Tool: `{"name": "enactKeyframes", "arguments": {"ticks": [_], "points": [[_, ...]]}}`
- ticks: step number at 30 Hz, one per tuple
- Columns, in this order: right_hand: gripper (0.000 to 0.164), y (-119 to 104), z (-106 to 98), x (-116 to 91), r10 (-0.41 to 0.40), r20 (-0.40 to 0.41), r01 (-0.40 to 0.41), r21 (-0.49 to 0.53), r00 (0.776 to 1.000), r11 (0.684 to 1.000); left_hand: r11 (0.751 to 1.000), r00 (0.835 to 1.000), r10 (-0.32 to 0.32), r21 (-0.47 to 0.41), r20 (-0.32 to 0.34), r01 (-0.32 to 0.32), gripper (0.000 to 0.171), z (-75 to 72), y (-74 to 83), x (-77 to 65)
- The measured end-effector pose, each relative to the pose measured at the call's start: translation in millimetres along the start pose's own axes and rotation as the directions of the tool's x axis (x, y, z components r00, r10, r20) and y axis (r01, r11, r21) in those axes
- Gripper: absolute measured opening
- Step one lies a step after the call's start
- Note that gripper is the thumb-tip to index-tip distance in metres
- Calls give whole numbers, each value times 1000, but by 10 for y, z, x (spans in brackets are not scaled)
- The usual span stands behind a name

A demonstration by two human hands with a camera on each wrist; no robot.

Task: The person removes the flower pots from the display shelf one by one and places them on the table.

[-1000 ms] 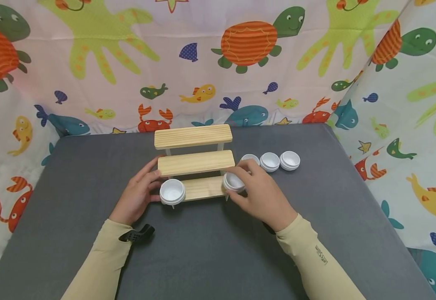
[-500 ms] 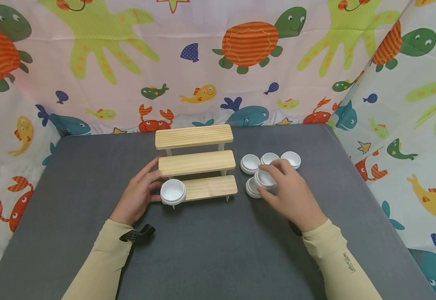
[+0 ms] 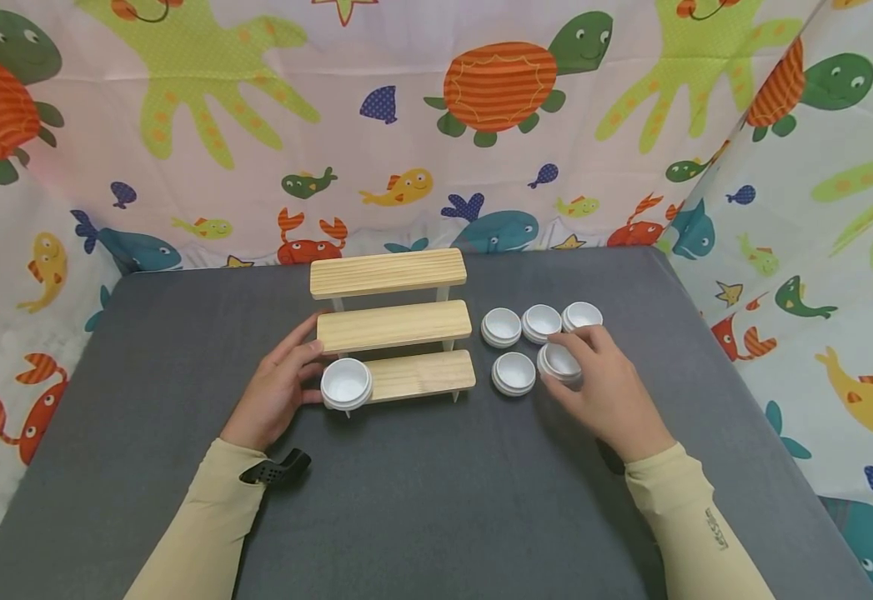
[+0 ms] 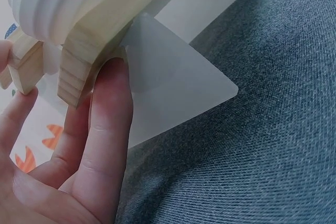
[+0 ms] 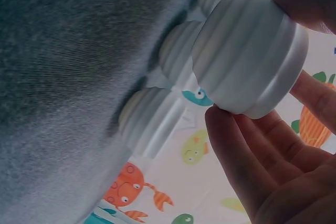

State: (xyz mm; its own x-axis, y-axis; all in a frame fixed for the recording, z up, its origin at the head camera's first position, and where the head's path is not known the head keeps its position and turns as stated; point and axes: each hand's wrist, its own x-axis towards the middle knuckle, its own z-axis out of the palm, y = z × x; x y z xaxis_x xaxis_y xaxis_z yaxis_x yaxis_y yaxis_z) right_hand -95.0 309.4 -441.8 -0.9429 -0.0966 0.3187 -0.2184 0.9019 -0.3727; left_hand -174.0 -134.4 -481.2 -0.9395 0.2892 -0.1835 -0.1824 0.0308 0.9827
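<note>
My left hand (image 3: 277, 387) grips the left end of a three-tier wooden stand (image 3: 394, 327), its thumb on the middle tier. In the left wrist view, fingertips (image 4: 113, 77) touch the wood and a frosted clear support (image 4: 173, 77). One small white bowl (image 3: 346, 383) sits at the left of the bottom tier. My right hand (image 3: 607, 392) pinches another white ribbed bowl (image 5: 249, 56) between thumb and fingers, right of the stand. In the right wrist view this bowl appears just off the table. A similar bowl (image 3: 514, 373) stands at its left.
Behind the held bowl, three more white bowls stand in a row, the middle bowl (image 3: 541, 323) among them. Grey cloth covers the table (image 3: 406, 500). A curtain (image 3: 406, 125) printed with sea animals encloses the back and sides.
My right hand has carried its bowl from the right end of the bottom tier rightward, past the single bowl, to a spot beside it. The left hand stays in place.
</note>
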Motion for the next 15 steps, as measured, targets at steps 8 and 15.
{"name": "enactKeyframes", "arguments": {"ticks": [8,15], "points": [[51,45,39,-10,32,22,-32,3,999,999,1000,1000,12,11,-5,-12,60,-3,-9,3],[51,71,73,-17,52,53,-53,6,997,999,1000,1000,8,-3,-2,-8,61,1,-16,12]]}}
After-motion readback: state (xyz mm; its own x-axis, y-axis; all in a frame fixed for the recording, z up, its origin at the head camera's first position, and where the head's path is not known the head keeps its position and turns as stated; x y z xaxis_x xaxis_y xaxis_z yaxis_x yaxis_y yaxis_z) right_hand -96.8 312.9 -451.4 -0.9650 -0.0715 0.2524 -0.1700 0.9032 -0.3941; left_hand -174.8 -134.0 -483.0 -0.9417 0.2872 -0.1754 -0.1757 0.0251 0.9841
